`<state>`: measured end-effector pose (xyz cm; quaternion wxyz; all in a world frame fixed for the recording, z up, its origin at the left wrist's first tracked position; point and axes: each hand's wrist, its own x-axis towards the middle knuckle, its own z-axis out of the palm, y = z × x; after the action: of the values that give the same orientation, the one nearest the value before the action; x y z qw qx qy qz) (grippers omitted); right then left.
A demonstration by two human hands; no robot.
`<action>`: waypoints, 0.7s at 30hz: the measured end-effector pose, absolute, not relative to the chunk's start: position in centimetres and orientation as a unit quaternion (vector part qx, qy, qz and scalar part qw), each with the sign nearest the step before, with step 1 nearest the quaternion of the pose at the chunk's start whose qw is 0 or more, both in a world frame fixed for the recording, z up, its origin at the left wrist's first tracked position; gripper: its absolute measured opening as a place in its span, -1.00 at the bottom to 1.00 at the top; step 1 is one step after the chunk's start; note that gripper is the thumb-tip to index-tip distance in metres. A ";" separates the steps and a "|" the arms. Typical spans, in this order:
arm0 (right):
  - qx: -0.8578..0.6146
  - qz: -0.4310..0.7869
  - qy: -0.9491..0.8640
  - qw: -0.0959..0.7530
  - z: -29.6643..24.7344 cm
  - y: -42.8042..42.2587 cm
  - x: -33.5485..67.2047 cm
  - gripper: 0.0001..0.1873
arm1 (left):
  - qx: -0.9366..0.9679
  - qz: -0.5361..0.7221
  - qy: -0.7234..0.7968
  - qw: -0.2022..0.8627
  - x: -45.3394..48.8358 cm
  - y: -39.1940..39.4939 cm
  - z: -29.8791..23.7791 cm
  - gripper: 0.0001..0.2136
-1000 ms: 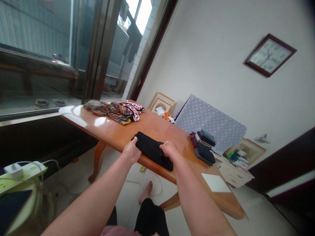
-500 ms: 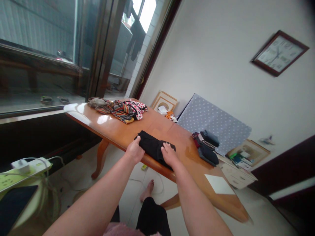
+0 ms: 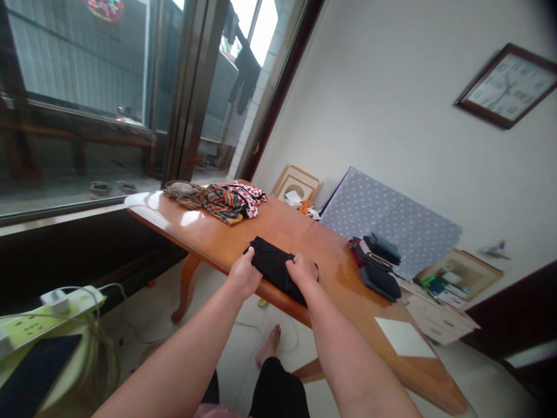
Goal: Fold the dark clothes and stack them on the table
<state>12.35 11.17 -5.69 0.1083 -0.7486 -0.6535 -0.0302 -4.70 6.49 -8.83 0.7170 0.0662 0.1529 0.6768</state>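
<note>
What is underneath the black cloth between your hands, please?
The black cloth lies on the wooden table, held by the left hand and right hand. Whatever lies directly beneath it is hidden.

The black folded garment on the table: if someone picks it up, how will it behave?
The black folded garment looks like soft cloth, so it will probably droop if lifted by one edge. It is likely light. On the glossy wooden table it may slide easily.

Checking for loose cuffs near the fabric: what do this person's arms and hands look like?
The left hand and right hand are bare, without gloves. The left forearm and right forearm show no sleeves, watches, bracelets or cables.
</note>
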 end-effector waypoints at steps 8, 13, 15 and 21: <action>-0.729 0.005 -0.661 0.176 -5.6 11.8 13.5 -0.51 | 0.052 0.679 0.167 0.713 -4.6 6.2 -8.2 -0.66; -0.698 -0.021 -0.697 0.167 -5.8 10.9 12.9 -0.45 | 0.067 0.676 0.179 0.712 -4.7 6.0 -7.9 -0.65; -0.667 0.004 -0.734 0.129 -6.7 10.5 12.6 -0.43 | 0.076 0.668 0.183 0.717 -4.8 5.8 -7.7 -0.65; -0.619 0.194 -0.712 0.271 -7.7 10.7 13.9 -0.41 | 0.096 0.650 0.217 0.722 -5.1 5.9 -7.5 -0.64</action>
<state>13.88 10.73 -7.71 0.2705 -0.6186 -0.7117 0.1939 -5.07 5.88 -7.54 0.7220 0.0962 0.2171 0.6499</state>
